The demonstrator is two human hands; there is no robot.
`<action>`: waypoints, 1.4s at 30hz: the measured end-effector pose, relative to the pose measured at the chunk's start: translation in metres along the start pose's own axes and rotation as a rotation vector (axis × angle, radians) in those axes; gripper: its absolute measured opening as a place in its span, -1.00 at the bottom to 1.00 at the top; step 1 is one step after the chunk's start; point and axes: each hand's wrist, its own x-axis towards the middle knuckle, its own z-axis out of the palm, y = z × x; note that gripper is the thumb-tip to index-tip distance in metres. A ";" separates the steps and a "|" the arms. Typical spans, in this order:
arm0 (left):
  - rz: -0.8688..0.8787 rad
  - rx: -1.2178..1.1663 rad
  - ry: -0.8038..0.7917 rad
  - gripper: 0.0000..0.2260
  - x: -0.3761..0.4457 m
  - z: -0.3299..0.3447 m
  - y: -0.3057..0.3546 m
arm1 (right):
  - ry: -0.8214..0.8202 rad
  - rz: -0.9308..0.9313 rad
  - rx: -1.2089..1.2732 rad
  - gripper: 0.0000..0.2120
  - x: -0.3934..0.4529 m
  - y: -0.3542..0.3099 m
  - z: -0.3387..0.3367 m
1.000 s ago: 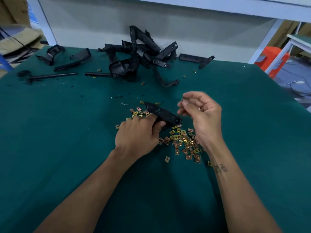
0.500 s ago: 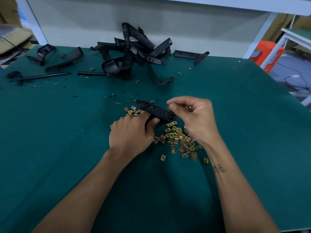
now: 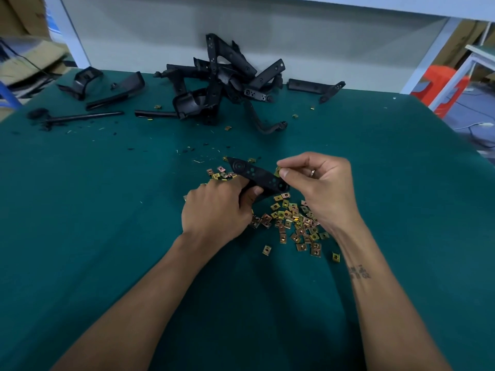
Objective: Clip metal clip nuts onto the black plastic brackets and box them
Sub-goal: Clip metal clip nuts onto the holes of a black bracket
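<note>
— What have your hands got right now?

— My left hand (image 3: 214, 210) grips a black plastic bracket (image 3: 258, 176), fingers and thumb curled round its near end, so the flat face with its round holes points up and away from me. My right hand (image 3: 321, 188) pinches one metal clip nut (image 3: 277, 171) between thumb and forefinger, right at the bracket's far-right edge. I cannot tell whether the nut is already touching the plastic or just beside it.

— Where are the other nuts?

— A loose heap of clip nuts (image 3: 294, 220) lies on the green tabletop (image 3: 93, 210) under and just in front of my right wrist, gold and copper coloured, some overlapping. A smaller scatter (image 3: 218, 172) sits just beyond my left knuckles, beside the bracket's rounded end. A few strays (image 3: 295, 116) lie farther back.

— And the rest of the brackets?

— A tangled pile of black brackets (image 3: 222, 84) stands at the far edge of the tabletop against the pale wall (image 3: 134, 36), several pieces leaning on each other. To its left lie separate black parts (image 3: 115, 89) and a thin black rod (image 3: 80, 117); to its right a long flat piece (image 3: 313, 86) lies alone. Small black crumbs (image 3: 187, 149) speckle the cloth between the pile and my hands.

— Anything beyond the tabletop?

— An orange plastic object (image 3: 435, 81) on the right, partly behind a white frame leg (image 3: 426, 54).
</note>
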 end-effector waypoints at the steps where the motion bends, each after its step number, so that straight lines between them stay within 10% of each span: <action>1: 0.000 0.002 0.002 -0.65 0.000 0.000 0.000 | 0.008 0.005 0.012 -0.79 0.000 0.000 0.000; 19: -0.073 -0.015 -0.033 -0.66 0.002 0.002 -0.003 | 0.154 0.082 0.057 -0.88 -0.002 0.006 0.020; 42: -0.080 -0.043 -0.049 -0.63 -0.001 0.002 -0.003 | -0.065 -0.011 -0.001 -0.71 -0.001 0.002 0.021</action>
